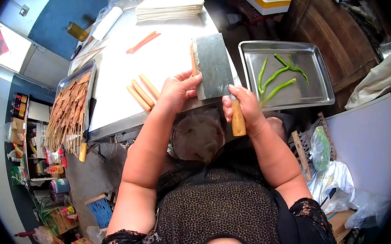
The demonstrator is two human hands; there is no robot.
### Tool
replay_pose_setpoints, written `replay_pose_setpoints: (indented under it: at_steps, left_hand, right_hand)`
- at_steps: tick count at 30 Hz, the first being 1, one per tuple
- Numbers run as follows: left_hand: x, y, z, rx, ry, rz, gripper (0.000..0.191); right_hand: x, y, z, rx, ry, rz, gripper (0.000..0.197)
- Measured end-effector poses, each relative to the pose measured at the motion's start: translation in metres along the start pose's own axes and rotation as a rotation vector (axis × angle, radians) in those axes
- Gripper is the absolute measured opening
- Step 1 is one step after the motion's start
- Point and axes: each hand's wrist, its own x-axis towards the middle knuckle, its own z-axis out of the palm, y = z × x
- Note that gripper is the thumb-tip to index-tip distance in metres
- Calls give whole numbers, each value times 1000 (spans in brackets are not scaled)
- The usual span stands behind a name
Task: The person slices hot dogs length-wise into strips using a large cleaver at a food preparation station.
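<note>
My right hand (244, 107) grips the wooden handle (238, 120) of a cleaver. Its broad grey blade (213, 66) points away from me above the table's near right edge. At the blade's left side, my left hand (178, 88) pinches a narrow orange sausage-like piece (193, 61), partly hidden by the blade; the thumb is at the blade's edge. Three pale orange sausages (140, 93) lie left of that hand on the white tabletop (109, 91). Thin reddish-orange strips (143, 42) rest farther back.
A metal tray (322, 76) at right holds several long green peppers (277, 74). Meat skewers (70, 105) fill another tray at left, beside a wooden knife handle (83, 152). Behind are stacked white sheets (171, 7), a white roll (107, 23) and a jar (76, 31). Below stands a bucket (198, 137).
</note>
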Motion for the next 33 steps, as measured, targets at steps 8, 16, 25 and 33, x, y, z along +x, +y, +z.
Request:
replay_pose_setpoints:
  at_steps: [8, 16, 25, 33]
  left_hand:
    - [12, 18, -36, 188, -40, -55, 35]
    - [78, 134, -65, 496, 12, 207, 29]
    - [120, 154, -142, 1155, 240, 185, 35]
    - [39, 120, -124, 1492, -3, 382, 31]
  right_hand:
    - [-1, 3, 7, -200, 64, -29, 21]
    - [5, 0, -6, -103, 74, -72, 20]
    - [6, -2, -8, -106, 82, -38, 20]
    - [3, -1, -6, -121, 127, -75, 22]
